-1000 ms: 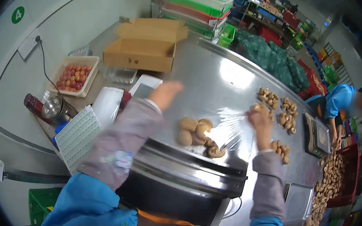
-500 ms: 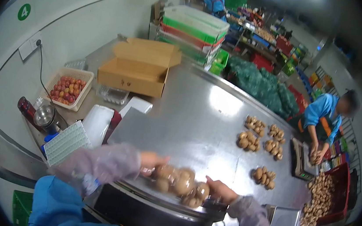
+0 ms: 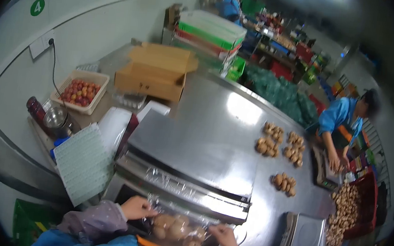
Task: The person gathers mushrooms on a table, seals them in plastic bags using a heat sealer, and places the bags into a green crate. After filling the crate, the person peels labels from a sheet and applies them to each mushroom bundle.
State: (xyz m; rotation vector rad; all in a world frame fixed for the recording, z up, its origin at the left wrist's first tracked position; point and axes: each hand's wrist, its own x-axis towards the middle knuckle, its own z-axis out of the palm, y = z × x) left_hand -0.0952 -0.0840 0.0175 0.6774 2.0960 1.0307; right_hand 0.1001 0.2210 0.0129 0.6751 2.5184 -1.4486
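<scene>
A pack of brown mushrooms (image 3: 176,227) under shiny clear film lies close to my body, in front of the metal film wrapper (image 3: 181,184). My left hand (image 3: 139,208) is at the pack's upper left, thumb and fingers pinched on the clear film. At the right end, my right hand (image 3: 226,236) has its fingers closed on the film too. Wrinkled film runs along the wrapper's bar above the pack. What lies beneath the mushrooms is hard to make out.
Several mushroom clusters (image 3: 285,184) sit on the steel table (image 3: 207,119). Right stand a scale (image 3: 307,235), a mushroom heap (image 3: 340,219) and a co-worker (image 3: 338,123) at another scale. Left are an open carton (image 3: 151,77), a fruit basket (image 3: 82,92) and a pale-green tray (image 3: 84,164).
Both my hands and the mushroom pack have come back from over the wrapper toward my body. Film now shows between pack and wrapper. The co-worker's hands have shifted at the scale.
</scene>
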